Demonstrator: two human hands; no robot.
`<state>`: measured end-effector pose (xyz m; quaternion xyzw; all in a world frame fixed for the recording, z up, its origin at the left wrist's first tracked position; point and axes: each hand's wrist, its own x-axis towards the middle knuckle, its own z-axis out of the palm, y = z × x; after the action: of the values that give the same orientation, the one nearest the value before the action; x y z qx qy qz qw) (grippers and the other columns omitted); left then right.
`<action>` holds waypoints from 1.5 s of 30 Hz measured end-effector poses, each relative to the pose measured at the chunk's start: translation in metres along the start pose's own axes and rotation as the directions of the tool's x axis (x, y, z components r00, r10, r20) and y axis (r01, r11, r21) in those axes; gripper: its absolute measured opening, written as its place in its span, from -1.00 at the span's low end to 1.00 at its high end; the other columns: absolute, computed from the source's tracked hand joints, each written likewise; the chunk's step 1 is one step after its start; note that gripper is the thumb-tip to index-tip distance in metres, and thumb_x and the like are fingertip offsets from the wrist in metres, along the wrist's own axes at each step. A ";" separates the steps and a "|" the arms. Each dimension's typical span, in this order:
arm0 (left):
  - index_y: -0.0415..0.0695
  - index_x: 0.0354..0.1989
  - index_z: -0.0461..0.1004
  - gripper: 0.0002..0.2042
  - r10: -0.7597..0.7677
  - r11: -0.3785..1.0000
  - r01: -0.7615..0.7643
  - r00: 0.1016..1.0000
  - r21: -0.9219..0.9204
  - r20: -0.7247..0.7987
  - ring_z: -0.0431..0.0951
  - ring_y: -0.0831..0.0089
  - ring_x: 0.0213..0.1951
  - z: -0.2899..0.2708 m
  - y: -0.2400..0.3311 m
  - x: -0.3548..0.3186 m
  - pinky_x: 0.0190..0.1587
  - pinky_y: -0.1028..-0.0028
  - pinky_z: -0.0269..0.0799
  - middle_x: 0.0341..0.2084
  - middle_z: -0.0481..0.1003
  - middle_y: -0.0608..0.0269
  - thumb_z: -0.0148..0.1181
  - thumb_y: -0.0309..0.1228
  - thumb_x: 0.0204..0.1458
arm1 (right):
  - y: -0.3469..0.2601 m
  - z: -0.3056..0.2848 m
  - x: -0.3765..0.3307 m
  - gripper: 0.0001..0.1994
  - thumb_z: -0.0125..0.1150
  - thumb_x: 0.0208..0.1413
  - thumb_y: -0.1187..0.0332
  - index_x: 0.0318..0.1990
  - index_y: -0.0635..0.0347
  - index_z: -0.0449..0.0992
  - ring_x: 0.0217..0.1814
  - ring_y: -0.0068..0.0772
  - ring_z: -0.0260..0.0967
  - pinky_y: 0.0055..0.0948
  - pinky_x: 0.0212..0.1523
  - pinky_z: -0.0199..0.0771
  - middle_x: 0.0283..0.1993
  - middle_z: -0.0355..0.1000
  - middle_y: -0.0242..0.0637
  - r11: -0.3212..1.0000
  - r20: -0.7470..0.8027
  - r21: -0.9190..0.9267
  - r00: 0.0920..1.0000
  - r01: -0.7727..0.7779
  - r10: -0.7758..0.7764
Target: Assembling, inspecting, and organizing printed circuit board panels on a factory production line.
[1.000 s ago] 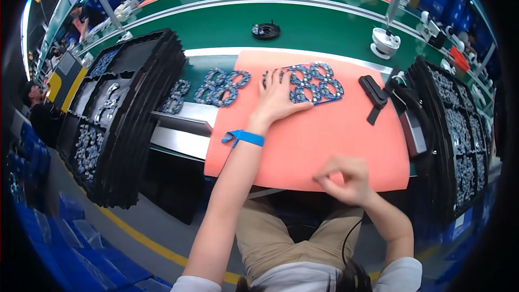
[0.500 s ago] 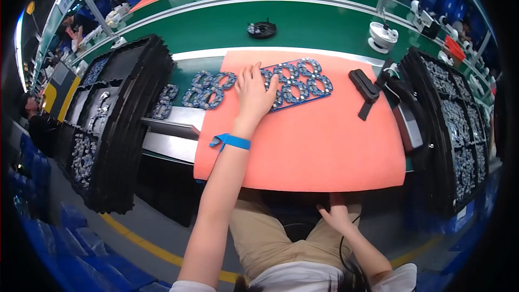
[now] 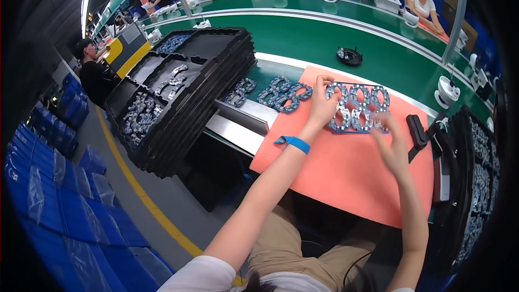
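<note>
A panel of ring-shaped blue circuit boards [image 3: 350, 108], joined in two rows, is held tilted up over the orange mat [image 3: 324, 167]. My left hand [image 3: 323, 103] grips its left edge, thumb in front. A blue band circles that wrist. Close to the panel's lower right corner is my right hand [image 3: 393, 146], slightly blurred, its fingers apart; whether a fingertip touches the panel I cannot tell. Left of the panel, several loose ring-shaped boards [image 3: 281, 97] lie in a cluster, partly on the mat's edge.
Stacked black trays [image 3: 216, 70] of boards stand at left; more trays [image 3: 478, 184] stand at right. A black strapped device [image 3: 416, 132] lies on the mat's right side. Beyond, a green conveyor [image 3: 303, 38] carries a round black part [image 3: 349, 57] and a white device [image 3: 447, 92]. Other people sit farther off.
My view has turned left. The panel, flat before under my left hand, is now lifted and gripped at its edge. My right hand has risen from my lap to the panel.
</note>
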<state>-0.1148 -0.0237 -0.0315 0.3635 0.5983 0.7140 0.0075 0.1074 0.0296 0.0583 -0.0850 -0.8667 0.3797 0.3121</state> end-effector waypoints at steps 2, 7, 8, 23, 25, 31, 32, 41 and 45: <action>-0.25 -0.16 0.17 -0.63 -0.146 0.936 0.154 0.988 -0.316 0.049 0.43 0.34 -0.16 0.014 0.028 0.002 -0.18 0.46 0.47 -0.25 0.28 0.09 -0.10 -0.80 -0.20 | 0.060 -0.011 0.032 -0.73 0.09 -0.04 0.43 -0.14 0.27 0.37 -0.01 -0.22 0.23 -0.31 0.03 0.19 -0.08 0.31 -0.14 0.916 -0.279 -0.390 0.937 0.090 -0.211; -0.26 -0.09 0.25 -0.59 -0.147 0.847 0.195 0.980 -0.495 0.133 0.48 0.39 -0.18 0.013 0.031 0.008 -0.22 0.55 0.50 -0.15 0.31 0.11 -0.02 -0.79 -0.19 | 0.177 -0.027 0.062 -0.62 0.03 0.10 0.27 0.02 0.27 0.29 -0.07 -0.42 0.29 -0.47 -0.08 0.28 -0.12 0.35 -0.29 0.905 -0.186 0.299 0.911 -0.304 0.367; -0.26 -0.03 0.23 -0.58 -0.116 0.784 0.189 0.980 -0.592 0.159 0.47 0.38 -0.15 0.006 0.032 0.007 -0.20 0.55 0.48 -0.09 0.30 0.09 -0.04 -0.78 -0.15 | 0.155 -0.017 0.058 -0.64 0.03 0.12 0.22 0.00 0.23 0.33 -0.17 -0.58 0.30 -0.57 -0.20 0.31 -0.22 0.37 -0.41 0.777 -0.046 0.482 0.874 -0.405 0.483; -0.10 0.12 0.18 -0.56 -0.256 0.547 0.586 0.797 -0.597 0.548 0.34 0.36 0.01 0.017 0.043 -0.005 0.08 0.38 0.20 -0.01 0.34 0.18 -0.19 -0.10 0.15 | 0.090 0.007 0.039 -0.76 -0.02 0.13 0.23 -0.09 0.10 0.36 -0.19 -0.54 0.37 -0.47 -0.21 0.42 -0.19 0.42 -0.39 0.139 0.195 0.940 0.826 -0.311 0.529; -0.11 0.09 0.19 -0.64 -0.282 0.581 0.460 0.887 -0.671 0.364 0.37 0.33 -0.01 0.023 0.048 -0.012 0.01 0.29 0.31 -0.05 0.38 0.20 -0.14 -0.27 0.14 | 0.083 0.009 0.036 -0.67 0.06 0.06 0.16 -0.04 0.05 0.35 -0.11 -0.56 0.33 -0.46 -0.14 0.36 -0.12 0.38 -0.45 0.241 0.285 0.869 0.835 -0.433 0.471; -0.26 -0.14 0.35 -0.71 -0.431 0.487 0.584 0.807 -0.649 0.403 0.51 0.30 -0.19 0.005 0.047 -0.004 -0.15 0.24 0.47 -0.23 0.48 0.14 -0.12 -0.43 -0.03 | 0.112 -0.031 0.050 -0.58 0.05 0.08 0.08 -0.03 0.19 0.33 -0.07 -0.43 0.33 -0.47 -0.09 0.32 -0.10 0.37 -0.25 0.744 -0.032 0.620 0.940 -0.247 0.339; -0.27 -0.18 0.38 -0.71 -0.470 0.487 0.646 0.761 -0.588 0.447 0.52 0.30 -0.23 -0.001 0.049 -0.004 -0.18 0.24 0.49 -0.25 0.49 0.13 -0.11 -0.41 -0.05 | 0.113 -0.036 0.050 -0.63 0.06 0.08 0.15 -0.06 0.21 0.36 -0.09 -0.44 0.35 -0.45 -0.09 0.33 -0.13 0.39 -0.26 0.860 -0.139 0.478 0.951 -0.179 0.275; -0.35 0.01 0.21 -0.58 -0.439 0.404 0.853 0.499 -0.332 0.747 0.52 0.16 -0.18 0.011 0.071 -0.025 -0.11 0.25 0.48 -0.13 0.41 -0.09 -0.15 -0.53 -0.10 | 0.092 -0.034 0.048 -0.85 0.14 -0.06 0.48 -0.29 0.27 0.50 -0.26 -0.25 0.42 -0.41 -0.20 0.38 -0.32 0.48 -0.20 0.955 0.015 -0.158 0.968 0.250 -0.251; -0.32 0.10 0.13 -0.50 -0.439 0.483 0.847 0.452 -0.221 0.776 0.46 0.14 -0.11 0.021 0.064 -0.034 -0.03 0.28 0.42 -0.10 0.38 -0.07 -0.11 -0.62 -0.14 | 0.093 -0.034 0.039 -0.83 0.15 -0.11 0.48 -0.31 0.28 0.53 -0.28 -0.21 0.42 -0.37 -0.22 0.39 -0.33 0.48 -0.16 0.931 0.221 -0.311 0.968 0.189 -0.123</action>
<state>-0.0521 -0.0394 0.0066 0.2812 0.4004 0.6279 0.6053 0.0887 0.1304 0.0281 -0.0283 -0.9485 0.2100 0.2353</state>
